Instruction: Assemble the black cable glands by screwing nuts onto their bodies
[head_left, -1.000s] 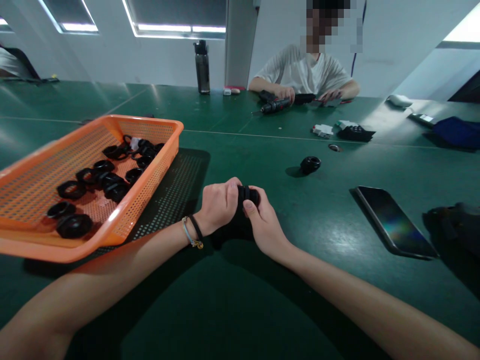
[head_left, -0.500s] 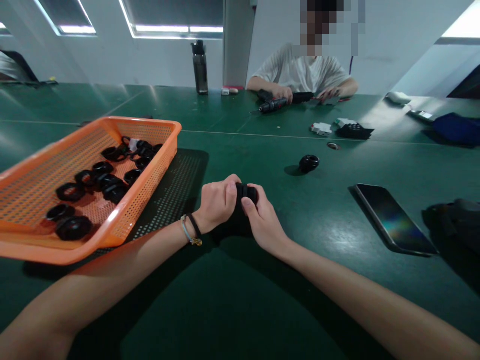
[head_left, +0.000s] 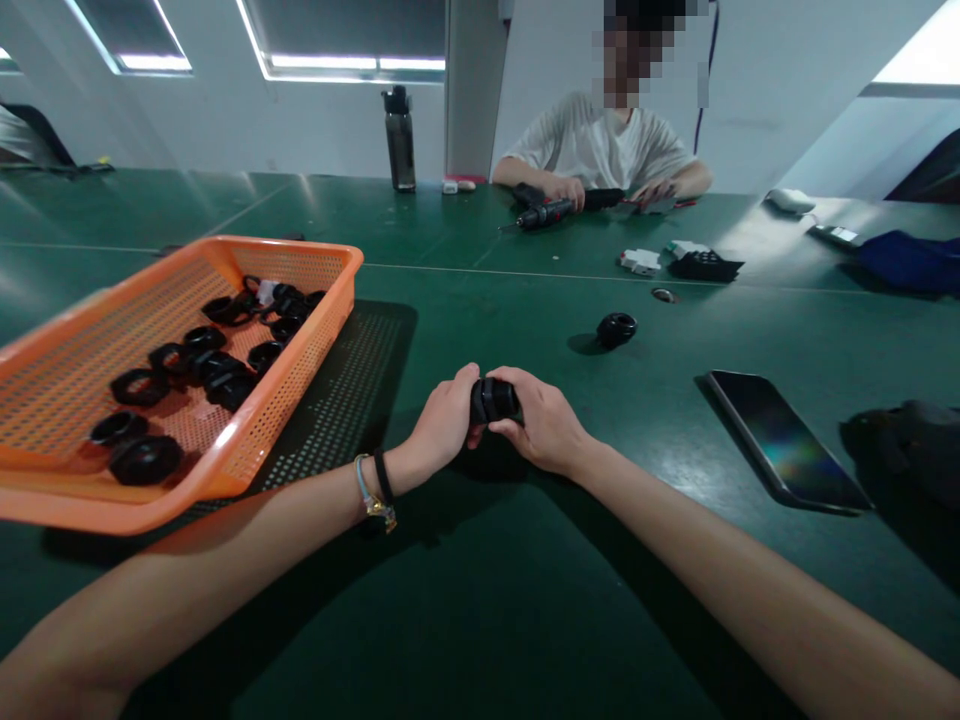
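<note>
A black plastic cable gland [head_left: 495, 401] lies sideways between my two hands, just above the green table. My left hand [head_left: 445, 420] is closed round its left end, with the thumb along the top. From the right, my right hand [head_left: 553, 418] grips the other end between thumb and fingers. Part of the gland is covered by my fingers. Farther off to the right, a similar black gland [head_left: 617, 330] rests on the table. Left of my hands, an orange basket [head_left: 349, 285] holds several black rings and gland parts [head_left: 147, 460].
A phone [head_left: 784, 440] lies to the right, near a dark object [head_left: 911, 445] at the edge. Across the table [head_left: 480, 620] a person [head_left: 600, 145] holds a power drill [head_left: 545, 214]. Small white parts [head_left: 640, 262], a bottle [head_left: 400, 142] and blue cloth [head_left: 907, 262] are farther back.
My left hand has turned and its fingers have straightened, so more of the gland shows. My right hand has tilted and shifted slightly right, still on the gland.
</note>
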